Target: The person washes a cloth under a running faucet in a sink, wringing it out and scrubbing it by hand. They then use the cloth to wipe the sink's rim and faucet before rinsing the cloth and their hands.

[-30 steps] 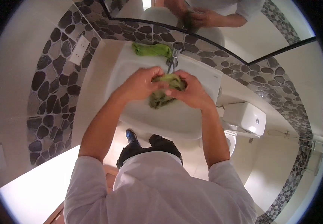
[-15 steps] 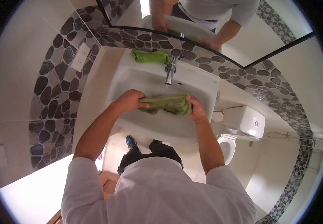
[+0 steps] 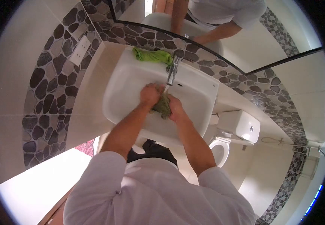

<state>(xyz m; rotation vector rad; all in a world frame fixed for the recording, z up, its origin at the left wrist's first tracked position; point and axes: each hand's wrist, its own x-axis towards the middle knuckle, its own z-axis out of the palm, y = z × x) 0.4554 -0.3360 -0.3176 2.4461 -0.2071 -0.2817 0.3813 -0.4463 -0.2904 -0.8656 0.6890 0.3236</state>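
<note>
A wet, dull green cloth (image 3: 163, 107) is bunched up between my two hands, low in the white sink (image 3: 123, 88). My left hand (image 3: 150, 94) is closed on its left side, and my right hand (image 3: 175, 107) grips its right side. Water runs from the chrome faucet (image 3: 172, 71) onto the cloth and the fingers. Some of the fingertips are hidden in the folds. A second, brighter green cloth (image 3: 153, 56) lies crumpled on the sink's back ledge, left of the faucet.
A mirror (image 3: 222, 41) hangs above the sink, over a band of pebble tiles (image 3: 125, 36). To the right stands a toilet (image 3: 219, 150) with its tank (image 3: 248, 126). A wall outlet (image 3: 80, 50) is at the left.
The cloth was stretched between my hands and is now bunched up. Both hands have come together and moved toward the faucet, under its stream. The view has shifted slightly.
</note>
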